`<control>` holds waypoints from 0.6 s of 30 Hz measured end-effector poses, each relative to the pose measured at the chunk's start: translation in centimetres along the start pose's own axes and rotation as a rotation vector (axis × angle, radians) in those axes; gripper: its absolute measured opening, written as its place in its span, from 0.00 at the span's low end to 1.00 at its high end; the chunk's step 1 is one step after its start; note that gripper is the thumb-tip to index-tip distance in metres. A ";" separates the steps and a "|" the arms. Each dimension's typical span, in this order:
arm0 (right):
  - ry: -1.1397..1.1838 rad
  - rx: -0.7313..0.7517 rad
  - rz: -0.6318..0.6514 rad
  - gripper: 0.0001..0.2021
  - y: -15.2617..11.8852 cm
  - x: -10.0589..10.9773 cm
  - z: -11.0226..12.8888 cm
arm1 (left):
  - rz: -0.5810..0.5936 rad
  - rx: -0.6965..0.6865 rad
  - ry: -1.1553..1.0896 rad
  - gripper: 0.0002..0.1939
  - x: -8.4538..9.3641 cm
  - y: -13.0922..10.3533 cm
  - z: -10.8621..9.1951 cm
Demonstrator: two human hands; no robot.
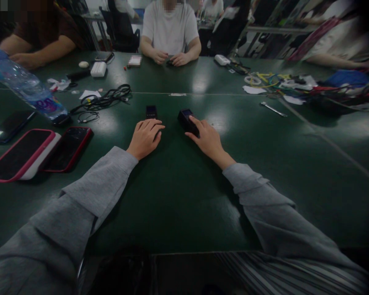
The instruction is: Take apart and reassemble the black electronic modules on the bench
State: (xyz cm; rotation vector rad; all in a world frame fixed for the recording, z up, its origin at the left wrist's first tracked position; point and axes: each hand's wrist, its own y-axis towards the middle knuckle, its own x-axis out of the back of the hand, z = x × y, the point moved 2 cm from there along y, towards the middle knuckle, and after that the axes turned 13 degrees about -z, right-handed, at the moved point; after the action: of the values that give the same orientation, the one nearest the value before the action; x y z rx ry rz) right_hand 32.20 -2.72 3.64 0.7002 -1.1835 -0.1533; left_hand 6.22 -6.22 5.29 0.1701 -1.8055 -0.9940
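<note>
Two small black devices with dark screens lie on the green table (178, 196). My left hand (145, 138) rests over the near end of the left device (151, 111), its fingers bent and a little apart; whether it grips the device is hidden. The right device (187, 119) is thicker and tilted toward the left. Around its near right side is my right hand (207, 139), with the index finger on top by the screen and the thumb at the near edge.
Phones (69, 149), a bottle (33, 88) and black cables (110, 98) lie at the left. A wrench (273, 109) and tangled wires (320, 90) are at the right. Across the table sits a person in a white shirt (169, 24), with others at both sides.
</note>
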 end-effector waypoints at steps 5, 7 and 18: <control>0.023 -0.009 0.008 0.32 0.1 0.1 0.2 | -0.042 0.029 0.003 0.15 0.1 0.0 -0.1; 0.038 -0.007 0.010 0.31 0.1 0.1 0.2 | -0.051 0.043 -0.002 0.15 0.1 0.0 -0.1; 0.089 -0.006 0.011 0.30 0.0 0.3 0.3 | -0.064 0.198 -0.026 0.27 -1.4 -0.4 2.1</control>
State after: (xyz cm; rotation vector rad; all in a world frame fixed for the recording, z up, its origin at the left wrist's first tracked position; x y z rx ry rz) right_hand 32.03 -2.99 4.00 0.6882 -1.1017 -0.1151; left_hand 5.03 -4.60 3.68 0.3407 -1.9320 -0.8639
